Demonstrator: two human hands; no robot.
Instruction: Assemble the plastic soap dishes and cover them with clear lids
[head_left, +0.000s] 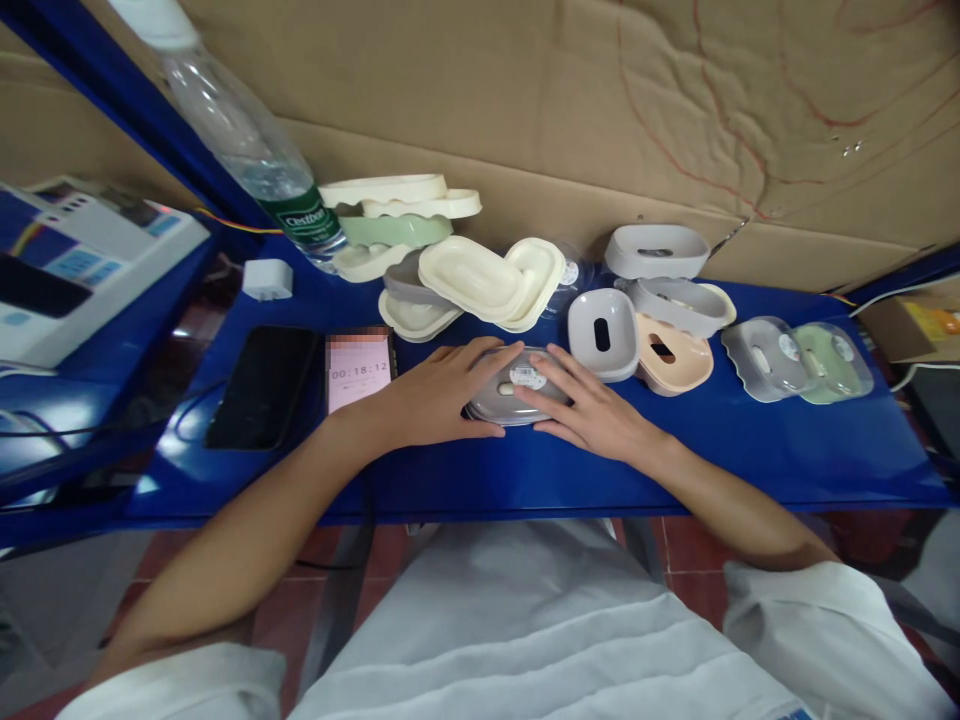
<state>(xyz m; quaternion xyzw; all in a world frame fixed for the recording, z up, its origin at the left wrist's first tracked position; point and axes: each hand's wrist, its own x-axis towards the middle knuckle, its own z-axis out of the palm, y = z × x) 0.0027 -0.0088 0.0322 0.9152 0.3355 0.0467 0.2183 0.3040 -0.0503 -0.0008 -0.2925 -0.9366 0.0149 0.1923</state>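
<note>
- Grey box [495, 407] with a clear cover lies flat on the blue surface [465, 480], near its front edge and midway between the two forearms; a white label [528, 376] and a small white tab [506, 388] show on top.
- Both hands are clamped on this box from opposite sides: the left hand [450, 390] spreads over its left end, the right hand [600, 410] over its right end, fingers on the top and thumbs along the near edge.
- Just left of the left hand is a phone [360, 372] with a pink screen reading 00:18:12; beside it lies a black phone [264, 388], with a white charger [268, 279] behind.
- Further back on the left stands a clear bottle [244, 150] with a white cap and green label.
- Behind the hands, cream trays [472, 283] overlap in a loose pile, with a green tray [397, 231] among those at the back.
- Just beyond the right hand sits a pale grey dish [585, 325] with a dark slot, touching or nearly touching a peach dish [686, 373]; another grey dish [686, 306] leans over the peach one.
- Well to the right, a dark grey covered box [761, 365] and a green covered box [836, 368] lie side by side.
- Brown cardboard [487, 100] lines the back.
</note>
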